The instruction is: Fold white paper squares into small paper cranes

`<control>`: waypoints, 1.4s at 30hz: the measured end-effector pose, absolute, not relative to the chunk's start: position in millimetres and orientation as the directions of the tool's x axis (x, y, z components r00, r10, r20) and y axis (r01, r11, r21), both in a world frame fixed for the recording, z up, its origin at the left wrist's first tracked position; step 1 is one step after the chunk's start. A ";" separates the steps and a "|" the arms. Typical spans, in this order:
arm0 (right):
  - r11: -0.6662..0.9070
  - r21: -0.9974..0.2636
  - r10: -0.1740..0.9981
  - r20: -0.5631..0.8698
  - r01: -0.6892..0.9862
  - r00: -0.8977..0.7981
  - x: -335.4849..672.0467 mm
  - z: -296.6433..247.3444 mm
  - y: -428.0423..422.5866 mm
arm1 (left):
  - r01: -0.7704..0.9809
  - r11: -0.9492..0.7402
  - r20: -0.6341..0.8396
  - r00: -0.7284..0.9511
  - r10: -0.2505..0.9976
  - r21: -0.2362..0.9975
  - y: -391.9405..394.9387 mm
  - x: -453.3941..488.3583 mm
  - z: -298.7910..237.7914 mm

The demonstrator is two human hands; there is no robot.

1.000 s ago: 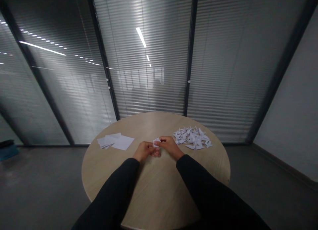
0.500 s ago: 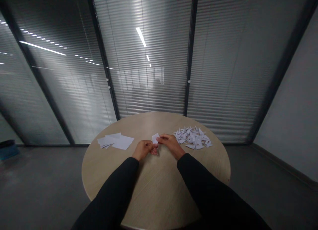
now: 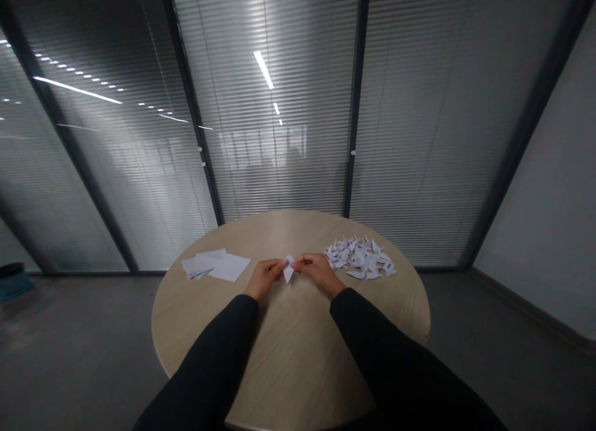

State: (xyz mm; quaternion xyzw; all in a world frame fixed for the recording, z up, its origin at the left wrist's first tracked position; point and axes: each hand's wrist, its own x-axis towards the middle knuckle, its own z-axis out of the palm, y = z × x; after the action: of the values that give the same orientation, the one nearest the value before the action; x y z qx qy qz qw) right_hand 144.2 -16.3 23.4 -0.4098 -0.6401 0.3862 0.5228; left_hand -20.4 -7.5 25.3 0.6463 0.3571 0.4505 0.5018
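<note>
We see left hand (image 3: pixel 266 278) and right hand (image 3: pixel 321 273), fingers pinched on folded paper (image 3: pixel 289 271) (diamond-shaped). Heaped paper pieces (image 3: pixel 362 258) lie beside the right.

Probably an office — blinds (image 3: pixel 414 189); glass partitions (image 3: pixel 153 189).

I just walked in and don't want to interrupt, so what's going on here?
A person at a round table holds a small white paper piece between the fingers of the left hand and right hand. It looks folded and comes to a point. Flat white sheets lie on the left of the table, and a heap of pointed white paper pieces on the right.
</note>
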 end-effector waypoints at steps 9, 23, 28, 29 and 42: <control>0.438 -0.889 0.893 0.414 0.135 -0.175 140.8 21.3 -16.6 | 0.034 -0.305 0.282 0.293 0.914 0.952 -3.1 -21.3 17.5; 0.605 -0.719 0.780 0.621 0.342 -0.073 137.6 20.5 -17.5 | -0.084 -0.204 0.216 0.185 0.959 0.975 -2.7 -24.1 24.0; 0.768 -0.460 0.609 0.738 0.445 -0.289 135.1 22.3 -23.6 | -0.033 -0.235 0.238 0.158 0.958 0.971 1.7 -25.7 20.2; 0.775 -0.431 0.597 0.739 0.463 -0.311 134.9 21.9 -24.1 | -0.024 -0.237 0.237 0.158 0.958 0.971 1.8 -25.5 19.8; 0.766 -0.396 0.594 0.737 0.506 -0.322 133.9 20.0 -23.8 | -0.136 -0.188 0.217 0.248 0.944 0.973 -2.2 -22.0 21.8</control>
State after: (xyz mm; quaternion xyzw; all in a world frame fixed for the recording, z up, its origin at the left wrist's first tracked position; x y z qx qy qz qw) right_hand 133.9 -23.8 20.0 -0.3389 -0.8116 0.0463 0.4737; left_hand -22.0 -2.2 21.8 0.5818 0.3474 0.5055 0.5341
